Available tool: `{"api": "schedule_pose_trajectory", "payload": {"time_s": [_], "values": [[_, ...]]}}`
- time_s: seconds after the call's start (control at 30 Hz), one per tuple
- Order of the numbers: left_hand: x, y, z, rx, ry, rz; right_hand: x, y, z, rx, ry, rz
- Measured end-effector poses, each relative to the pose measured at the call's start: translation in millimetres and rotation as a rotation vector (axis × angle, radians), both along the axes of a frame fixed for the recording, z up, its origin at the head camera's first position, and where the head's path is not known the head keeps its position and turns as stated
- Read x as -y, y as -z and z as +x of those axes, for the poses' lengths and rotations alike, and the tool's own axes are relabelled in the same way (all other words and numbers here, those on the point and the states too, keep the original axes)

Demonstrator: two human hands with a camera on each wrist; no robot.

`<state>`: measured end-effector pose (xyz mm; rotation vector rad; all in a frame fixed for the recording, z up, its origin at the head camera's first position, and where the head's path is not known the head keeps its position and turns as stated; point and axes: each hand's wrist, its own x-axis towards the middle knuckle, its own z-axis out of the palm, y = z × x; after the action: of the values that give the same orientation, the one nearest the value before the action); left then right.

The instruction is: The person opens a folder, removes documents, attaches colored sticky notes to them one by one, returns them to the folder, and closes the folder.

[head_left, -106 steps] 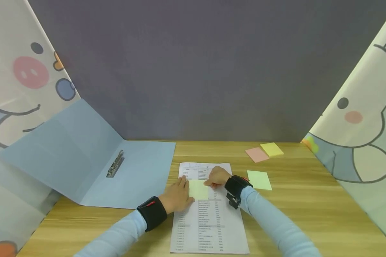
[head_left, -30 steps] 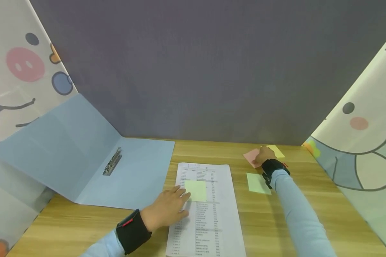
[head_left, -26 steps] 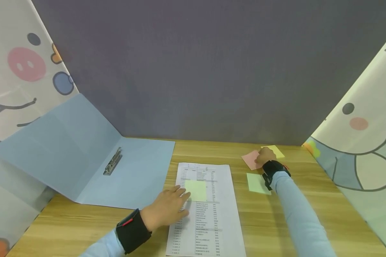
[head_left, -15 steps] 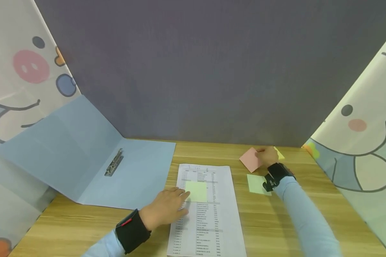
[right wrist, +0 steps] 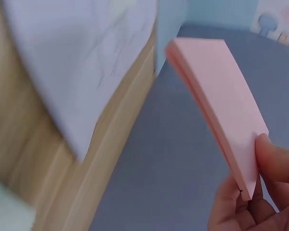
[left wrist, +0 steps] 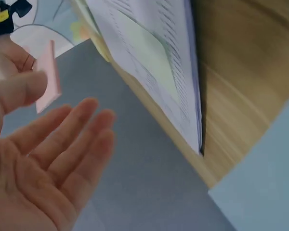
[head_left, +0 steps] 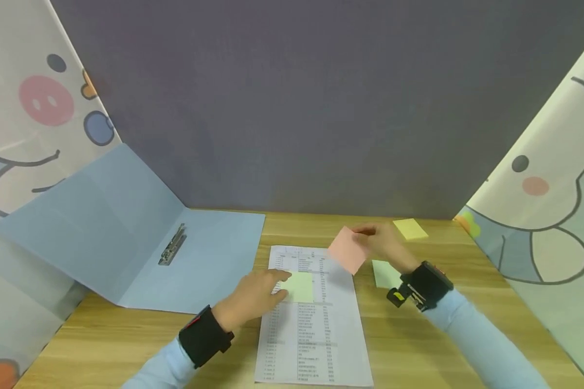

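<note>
My right hand (head_left: 386,243) pinches a pad of pink sticky notes (head_left: 349,250) by its edge, holding it raised over the upper right of the printed sheets (head_left: 316,346). In the right wrist view, the thumb lies on one face of the pink pad (right wrist: 219,91) and fingers are behind it. My left hand (head_left: 250,297) hovers by the left side of the sheets with fingers extended and nothing in its grasp; the left wrist view shows its palm (left wrist: 43,178) facing up. A pale green sticky note (head_left: 299,287) lies on the upper part of the top sheet.
A pale green pad (head_left: 385,274) and a yellow pad (head_left: 411,229) lie on the wooden table (head_left: 418,335) to the right. An open blue folder (head_left: 214,259) with a metal clip (head_left: 173,246) stands at the left. A dark panel (head_left: 292,108) closes off the back.
My right hand went from the sheets to the pink pad, picked it up and carried it left toward the sheets. My left hand drew back from the green note, its fingers now lifted.
</note>
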<state>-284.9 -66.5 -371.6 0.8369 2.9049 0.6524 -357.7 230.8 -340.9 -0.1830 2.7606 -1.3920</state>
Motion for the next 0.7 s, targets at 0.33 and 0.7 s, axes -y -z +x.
{"api": "schedule_pose_trajectory", "payload": {"time_s": [0.33,0.7], "values": [[-14.0,-3.1,-10.5,0.293,-0.007,0.434,51,-2.3,38.9,0.082,-0.186,-0.006],[-16.0,-0.4,-7.1,0.446,-0.017,0.598,71,3.0,52.6,0.091,-0.236,-0.030]]}}
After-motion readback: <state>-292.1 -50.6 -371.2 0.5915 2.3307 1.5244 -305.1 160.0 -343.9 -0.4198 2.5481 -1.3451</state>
